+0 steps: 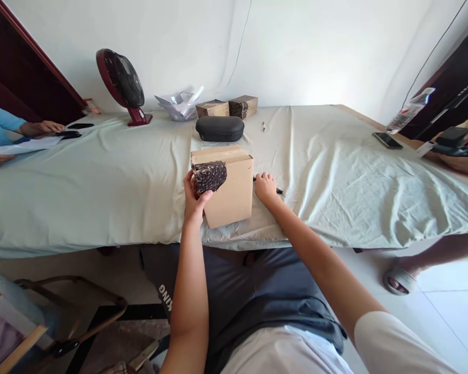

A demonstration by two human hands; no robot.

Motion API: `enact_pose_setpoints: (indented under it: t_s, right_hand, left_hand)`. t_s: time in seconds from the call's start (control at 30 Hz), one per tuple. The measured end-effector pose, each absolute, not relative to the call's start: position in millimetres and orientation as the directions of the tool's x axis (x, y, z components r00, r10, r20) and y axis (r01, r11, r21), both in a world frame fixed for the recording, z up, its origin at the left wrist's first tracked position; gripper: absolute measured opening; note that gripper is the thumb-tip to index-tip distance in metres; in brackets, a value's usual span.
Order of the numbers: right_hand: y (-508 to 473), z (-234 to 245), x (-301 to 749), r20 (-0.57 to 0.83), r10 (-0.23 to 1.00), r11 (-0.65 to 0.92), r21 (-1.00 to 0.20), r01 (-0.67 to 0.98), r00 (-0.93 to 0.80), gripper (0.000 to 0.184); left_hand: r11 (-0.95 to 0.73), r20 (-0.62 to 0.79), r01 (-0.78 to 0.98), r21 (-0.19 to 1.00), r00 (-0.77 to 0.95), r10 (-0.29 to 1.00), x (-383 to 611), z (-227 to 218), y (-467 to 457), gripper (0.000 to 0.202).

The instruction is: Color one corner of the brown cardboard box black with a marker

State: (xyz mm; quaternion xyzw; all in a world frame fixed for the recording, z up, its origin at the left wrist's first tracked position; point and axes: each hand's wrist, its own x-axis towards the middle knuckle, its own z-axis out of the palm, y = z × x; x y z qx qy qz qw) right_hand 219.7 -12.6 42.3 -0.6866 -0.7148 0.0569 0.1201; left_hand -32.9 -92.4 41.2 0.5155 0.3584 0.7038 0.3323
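Observation:
A tan cardboard box (234, 192) stands near the table's front edge, with a dark scribbled patch (210, 176) over its upper left corner. My left hand (195, 200) grips the box's left side, the thumb on the front face by the patch and the fingers partly hidden behind it. Just right of the box, my right hand (265, 187) rests low on the cloth, its fingers curled over a thin black pen-like stick (280, 191). Both ends of the stick poke out from under the hand; its exact kind is not clear.
Behind the box lie a black hard case (220, 129), two smaller scribbled boxes (243, 107) and a small pen (263, 127). A fan (122, 83) and a plastic bag (180, 105) stand farther left. A phone (387, 140) lies right. Other people's hands (47, 128) show at both sides.

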Motion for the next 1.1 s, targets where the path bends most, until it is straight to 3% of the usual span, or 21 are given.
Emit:
enact_pose_setpoints:
  t_s: [0.4,0.53,0.6,0.67,0.73,0.83,0.9,0.97,1.1]
  right_hand:
    - [-26,67,240,-0.035,0.997,0.057,-0.133,0.990,-0.062,0.052]
    - [-47,79,242,-0.123,0.992,-0.006,-0.073,0.997,-0.003,0.075]
    - [-66,84,251,-0.138,0.990,-0.003,-0.080,0.997,-0.008,0.078]
    - [-85,88,264,-0.075,0.994,0.064,-0.212,0.975,-0.082,0.072]
    - [-99,93,277,0.009,0.992,0.112,-0.502,0.858,-0.124,0.057]
    - [-108,109,286,0.141,0.985,0.172,-0.883,0.436,-0.103,0.033]
    - [-110,125,283,0.243,0.964,0.256,-0.957,0.136,-0.107,0.028]
    - [-111,141,274,0.335,0.928,0.327,-0.942,-0.072,-0.161,0.030]
    - [-114,158,240,0.468,0.833,0.434,-0.883,-0.176,-0.296,0.042]
  left_hand:
    - [-0.540,0.503,-0.139,0.830,-0.232,0.833,-28,40,-89,0.098]
    - [-0.535,0.502,-0.142,0.833,-0.215,0.838,-29,39,-89,0.099]
    - [-0.533,0.499,-0.146,0.833,-0.218,0.839,-29,38,-88,0.098]
    - [-0.537,0.498,-0.149,0.831,-0.233,0.835,-29,36,-86,0.098]
    - [-0.531,0.490,-0.155,0.833,-0.241,0.838,-27,35,-84,0.100]
    - [-0.505,0.457,-0.170,0.846,-0.259,0.851,-23,36,-83,0.104]
    - [-0.484,0.424,-0.183,0.856,-0.289,0.858,-18,38,-83,0.105]
    - [-0.460,0.390,-0.192,0.867,-0.311,0.866,-13,41,-85,0.105]
    - [-0.423,0.344,-0.212,0.881,-0.327,0.880,-6,45,-88,0.103]
